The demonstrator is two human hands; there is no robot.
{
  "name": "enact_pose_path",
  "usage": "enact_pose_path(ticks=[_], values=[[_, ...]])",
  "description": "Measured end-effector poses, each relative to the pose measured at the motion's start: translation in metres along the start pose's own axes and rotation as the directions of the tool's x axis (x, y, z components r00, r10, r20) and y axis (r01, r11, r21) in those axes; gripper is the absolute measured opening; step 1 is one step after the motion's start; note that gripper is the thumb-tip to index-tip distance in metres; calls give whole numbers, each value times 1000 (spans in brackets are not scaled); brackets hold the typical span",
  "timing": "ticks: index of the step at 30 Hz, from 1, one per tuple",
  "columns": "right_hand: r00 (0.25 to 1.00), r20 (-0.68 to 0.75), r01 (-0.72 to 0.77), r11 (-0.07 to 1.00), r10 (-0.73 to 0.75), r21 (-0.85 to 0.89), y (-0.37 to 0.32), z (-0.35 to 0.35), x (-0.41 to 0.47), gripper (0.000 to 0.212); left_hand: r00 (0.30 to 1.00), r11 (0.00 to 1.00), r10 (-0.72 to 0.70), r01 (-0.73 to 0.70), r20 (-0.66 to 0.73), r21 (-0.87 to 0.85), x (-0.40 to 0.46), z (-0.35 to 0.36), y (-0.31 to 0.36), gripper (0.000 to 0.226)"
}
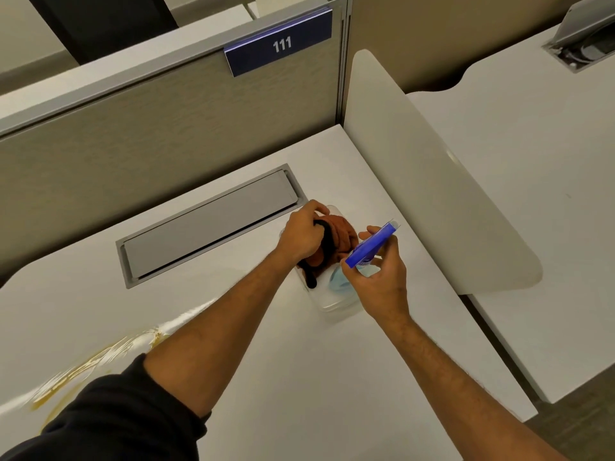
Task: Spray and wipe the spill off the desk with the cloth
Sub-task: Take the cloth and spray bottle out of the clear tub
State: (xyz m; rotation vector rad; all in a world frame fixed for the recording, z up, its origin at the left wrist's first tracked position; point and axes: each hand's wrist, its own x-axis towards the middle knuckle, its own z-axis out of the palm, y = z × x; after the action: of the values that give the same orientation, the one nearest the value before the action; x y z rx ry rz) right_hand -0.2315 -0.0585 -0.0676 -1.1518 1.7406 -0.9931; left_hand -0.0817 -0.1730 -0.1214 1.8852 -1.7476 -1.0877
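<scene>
A clear plastic bin (336, 306) stands on the white desk (299, 377) near the right divider. An orange-brown cloth (342, 236) with a black edge lies in it, and my left hand (304, 232) is closed on that cloth. My right hand (379, 277) grips the spray bottle (371, 244) by its blue head, the pale blue body still down inside the bin. A yellowish spill (100, 357) streaks the desk at the lower left, partly hidden by my left sleeve.
A grey cable flap (209, 224) is set into the desk behind the bin. A white rounded divider (432, 181) rises on the right, with another desk beyond it. A beige partition with a blue "111" sign (281, 44) closes the back.
</scene>
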Motion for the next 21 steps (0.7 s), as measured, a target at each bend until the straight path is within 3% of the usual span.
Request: enact_pose_path(ticks=[4, 6, 9, 11, 14, 16, 21], values=[[1000, 7, -1, 1000, 1, 4, 1, -1, -1, 86, 941, 961, 179, -230, 288, 156, -8, 3, 3, 67], [1000, 4, 4, 1000, -4, 8, 1, -2, -1, 84, 882, 911, 241, -350, 406, 220, -8, 5, 1, 57], [1000, 7, 8, 1000, -8, 12, 2, -2, 2, 84, 845, 888, 178, -359, 504, 288, -3, 5, -2, 40], [1000, 5, 9, 1000, -9, 13, 3, -3, 5, 84, 870, 914, 130, -290, 475, 283, -1, 6, -1, 30], [1000, 3, 12, 1000, -12, 19, 5, -4, 8, 84, 967, 942, 62, -138, 246, 306, 4, 14, 1, 30], [1000, -1, 20, 1000, -20, 16, 6, -4, 10, 85, 990, 946, 28, -70, 137, 315, 8, 21, 4, 30], [1000, -13, 19, 1000, -19, 17, 8, -4, 15, 85, 988, 969, 104, -127, 115, 214, 13, 27, 11, 21]])
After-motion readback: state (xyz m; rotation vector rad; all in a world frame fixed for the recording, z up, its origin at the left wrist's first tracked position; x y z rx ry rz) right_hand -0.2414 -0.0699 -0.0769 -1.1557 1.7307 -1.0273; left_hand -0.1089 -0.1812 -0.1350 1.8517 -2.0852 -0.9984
